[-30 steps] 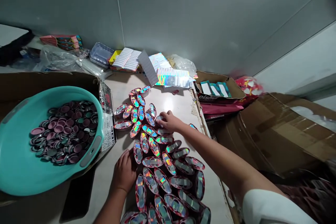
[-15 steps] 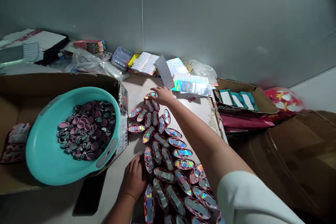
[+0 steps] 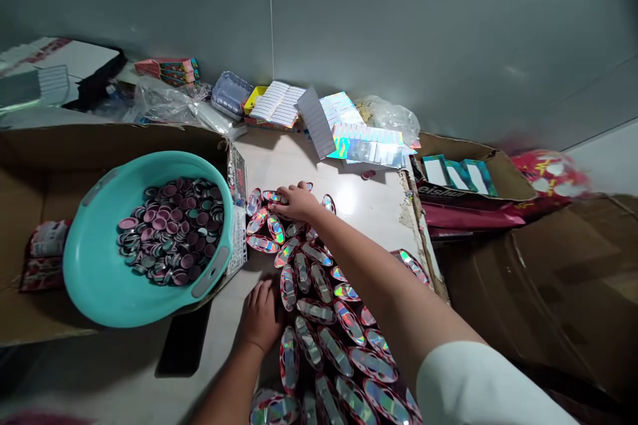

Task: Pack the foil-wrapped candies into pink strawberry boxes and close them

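Note:
Many shiny oval packages (image 3: pixel 321 282) with holographic tops and red-and-white rims stand close together on the white table. At the far end of the group, my right hand (image 3: pixel 298 202) reaches over them, its fingers bent down on one oval package (image 3: pixel 273 196). My left hand (image 3: pixel 262 315) lies against the left side of the group, palm down, fingers stretched forward; its thumb side is in shadow. Left of both hands is a turquoise basin (image 3: pixel 94 265) holding a heap of small round pink, dark and green pieces (image 3: pixel 172 232).
The basin sits in a cardboard box (image 3: pixel 40 146); a black phone-like slab (image 3: pixel 182 342) lies below it. White ruled cards (image 3: pixel 279 104), holographic sheets (image 3: pixel 371 146) and a clear plastic tray (image 3: pixel 232 93) line the wall. Beyond the table's right edge is a box with teal-edged packs (image 3: pixel 456 174).
My right hand has moved nearer and slightly left, and the far packages now sit closer together toward the basin. My left hand stays beside the group. The view has shifted slightly.

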### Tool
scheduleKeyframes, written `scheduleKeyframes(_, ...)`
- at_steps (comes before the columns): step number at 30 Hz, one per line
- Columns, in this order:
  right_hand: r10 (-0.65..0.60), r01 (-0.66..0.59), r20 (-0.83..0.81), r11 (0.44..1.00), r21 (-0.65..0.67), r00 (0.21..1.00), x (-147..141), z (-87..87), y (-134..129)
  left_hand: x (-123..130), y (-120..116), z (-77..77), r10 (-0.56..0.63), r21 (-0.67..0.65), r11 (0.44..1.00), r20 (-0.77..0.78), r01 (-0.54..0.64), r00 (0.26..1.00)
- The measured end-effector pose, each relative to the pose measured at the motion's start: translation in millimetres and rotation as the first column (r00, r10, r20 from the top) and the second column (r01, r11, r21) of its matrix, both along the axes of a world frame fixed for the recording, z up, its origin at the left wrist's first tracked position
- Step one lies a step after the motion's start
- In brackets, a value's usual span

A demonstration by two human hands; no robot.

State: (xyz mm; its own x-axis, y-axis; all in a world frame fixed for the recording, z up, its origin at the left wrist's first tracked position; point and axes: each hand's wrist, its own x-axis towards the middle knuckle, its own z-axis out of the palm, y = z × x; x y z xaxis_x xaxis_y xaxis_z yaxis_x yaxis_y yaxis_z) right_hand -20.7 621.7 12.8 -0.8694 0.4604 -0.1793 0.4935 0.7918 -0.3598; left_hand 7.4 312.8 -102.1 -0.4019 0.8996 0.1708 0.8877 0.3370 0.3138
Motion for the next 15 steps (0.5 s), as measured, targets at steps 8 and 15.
scheduleKeyframes(8,0.016,-0.017,-0.017,0.999,-0.038,1.000,30.6,2.1,-58.7,-0.7,0.7,4.5,0.001,-0.022,1.000,0.047,0.000,0.999)
scheduleKeyframes(15,0.008,-0.009,-0.007,0.997,-0.070,1.000,37.9,-1.7,-60.1,-3.3,-0.2,2.6,-0.003,0.005,1.000,0.076,0.003,0.997)
